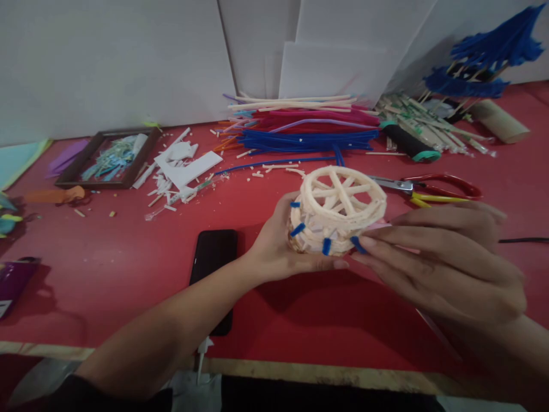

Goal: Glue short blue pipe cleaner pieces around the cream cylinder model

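Observation:
A small round cream-coloured craft piece [343,217], with a spoked wheel shape on top and short blue pieces around its side, is held above the red table. My left hand [274,246] is closed around its left side and underneath, the thumb along the near bottom edge. My right hand [446,257] pinches a short blue pipe cleaner piece [357,245] against the near right side of the craft. Something pale pink shows behind the right fingers, too covered to name.
A black phone [214,257] lies left of the craft. Red-handled scissors [446,186] rest behind my right hand. Bundled blue pipe cleaners [309,140], white scraps [186,163] and a brown frame [68,177] sit farther back. A blue-roofed model [497,51] stands back right.

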A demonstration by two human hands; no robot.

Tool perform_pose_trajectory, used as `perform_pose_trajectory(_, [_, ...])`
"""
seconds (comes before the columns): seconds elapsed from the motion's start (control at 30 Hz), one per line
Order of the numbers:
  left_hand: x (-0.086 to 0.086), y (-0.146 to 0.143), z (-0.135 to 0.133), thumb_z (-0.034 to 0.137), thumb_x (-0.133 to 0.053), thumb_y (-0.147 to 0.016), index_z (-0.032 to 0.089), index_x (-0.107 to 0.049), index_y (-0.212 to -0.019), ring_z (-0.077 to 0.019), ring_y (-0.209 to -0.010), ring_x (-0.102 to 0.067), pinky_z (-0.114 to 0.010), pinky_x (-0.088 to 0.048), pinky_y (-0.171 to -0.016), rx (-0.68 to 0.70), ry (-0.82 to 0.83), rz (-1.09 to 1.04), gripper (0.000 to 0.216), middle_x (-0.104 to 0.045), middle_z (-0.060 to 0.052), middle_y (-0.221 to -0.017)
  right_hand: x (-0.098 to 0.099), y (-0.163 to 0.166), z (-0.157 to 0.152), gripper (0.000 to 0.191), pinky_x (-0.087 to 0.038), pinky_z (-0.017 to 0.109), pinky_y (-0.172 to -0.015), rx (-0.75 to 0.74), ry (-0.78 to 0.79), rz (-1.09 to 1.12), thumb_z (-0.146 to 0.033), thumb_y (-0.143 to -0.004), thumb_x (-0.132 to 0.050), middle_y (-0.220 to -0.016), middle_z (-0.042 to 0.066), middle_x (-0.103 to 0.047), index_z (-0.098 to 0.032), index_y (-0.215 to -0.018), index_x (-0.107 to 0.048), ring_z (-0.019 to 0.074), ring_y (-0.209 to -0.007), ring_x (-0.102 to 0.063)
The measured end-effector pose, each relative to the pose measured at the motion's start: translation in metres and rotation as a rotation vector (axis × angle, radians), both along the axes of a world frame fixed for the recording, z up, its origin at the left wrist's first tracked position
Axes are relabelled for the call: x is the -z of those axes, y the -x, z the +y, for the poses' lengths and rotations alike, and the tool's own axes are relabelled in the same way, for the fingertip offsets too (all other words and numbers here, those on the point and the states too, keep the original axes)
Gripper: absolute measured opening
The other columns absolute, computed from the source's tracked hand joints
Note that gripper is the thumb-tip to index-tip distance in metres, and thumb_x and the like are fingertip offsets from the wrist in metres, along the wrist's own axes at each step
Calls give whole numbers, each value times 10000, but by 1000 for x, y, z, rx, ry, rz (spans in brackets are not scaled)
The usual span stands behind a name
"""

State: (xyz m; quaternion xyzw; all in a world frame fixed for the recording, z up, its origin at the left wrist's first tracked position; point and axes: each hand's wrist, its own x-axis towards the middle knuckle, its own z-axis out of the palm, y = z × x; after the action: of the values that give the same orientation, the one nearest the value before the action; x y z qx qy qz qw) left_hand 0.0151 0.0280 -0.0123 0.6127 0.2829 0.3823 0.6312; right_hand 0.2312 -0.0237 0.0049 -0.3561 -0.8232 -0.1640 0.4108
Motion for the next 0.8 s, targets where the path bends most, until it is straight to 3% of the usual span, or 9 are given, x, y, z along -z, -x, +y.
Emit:
perform_pose_trajectory(0.23, [8, 2, 3, 358, -910, -615, 317, -552, -1297, -405, -1368, -532, -613, -426, -1147, 0, -63, 28, 771, -662, -62, -1331, -10, 1, 2, 278, -514, 352, -762, -18, -30, -54, -74, -850, -733, -900, -40, -723, -304, -996, -680, 181, -876, -664])
perform_pose_trajectory(0.37, [6, 1, 2, 325, -918, -607, 318, -564, -1284, -410, -1379, -521, -607, -470, -1113, 4, -44, 25, 764, -669, -68, -1309, -13, 0, 4, 267, -516, 366, -700, -73, -63, -83, -68, -826, -757, -910, -17, -724, -274, -978, -682, 190, -858, -658])
perform_pose_trajectory(0.53, [3, 1, -2, 319, -909, -616, 266, -447, -1390, -366, -1263, -621, -661, -436, -1089, -38, -17, 7, 903, -644, -116, -1352, -9, -1, 3, 258, -525, 399, -679, -71, -47, -85, -75, -836, -740, -932, 0, -744, -260, -1008, -693, 215, -873, -682])
perform_pose_trajectory(0.8, [9, 3, -1, 344, -926, -579, 317, -541, -1286, -405, -1368, -528, -619, -449, -1117, -75, -36, 20, 805, -626, -76, -1362, -9, 4, 2, 238, -528, 435, -634, -41, -6, -48, -98, -850, -732, -906, -2, -748, -304, -960, -683, 243, -844, -697])
